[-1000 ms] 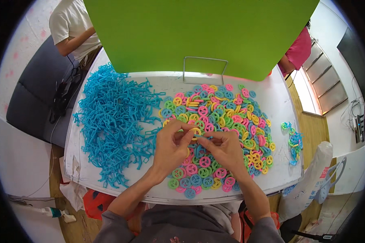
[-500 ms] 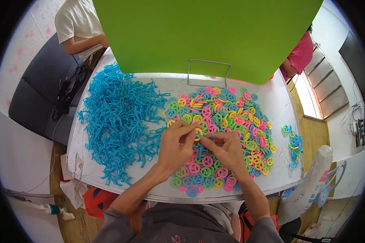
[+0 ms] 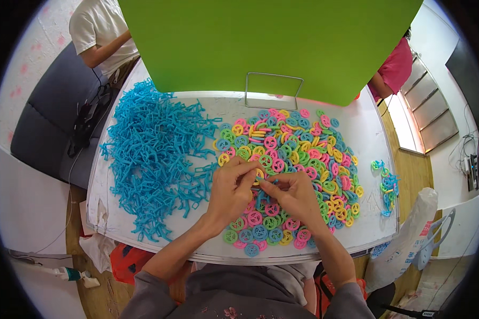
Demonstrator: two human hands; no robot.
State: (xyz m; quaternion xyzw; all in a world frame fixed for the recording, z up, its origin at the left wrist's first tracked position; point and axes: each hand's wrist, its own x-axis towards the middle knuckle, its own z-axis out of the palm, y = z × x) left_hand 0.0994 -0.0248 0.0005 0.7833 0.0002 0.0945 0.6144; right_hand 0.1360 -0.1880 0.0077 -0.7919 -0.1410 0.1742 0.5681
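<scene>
My left hand (image 3: pixel 231 191) pinches a small yellow plastic wheel (image 3: pixel 259 176) between thumb and fingers. Close beside it, my right hand (image 3: pixel 299 198) has its thumb and fingers closed on a blue plastic frame piece (image 3: pixel 263 199), partly hidden by the fingers. The blue piece meets the wheel or lies very near it; I cannot tell whether they are joined. Both hands are over a broad pile of pink, yellow, green and blue wheels (image 3: pixel 303 157). Left of them lies a large heap of blue plastic frame pieces (image 3: pixel 149 143).
A small group of blue pieces with wheels (image 3: pixel 389 191) lies by the white table's (image 3: pixel 356 242) right edge. A green panel (image 3: pixel 271 42) with a wire stand (image 3: pixel 274 74) rises at the far side. Two other people (image 3: pixel 103 40) are beyond it. A white sack (image 3: pixel 404 242) stands right.
My hands stay together with small finger movements, and more of the blue piece shows beneath them. At the far left, the other person's forearm has lifted.
</scene>
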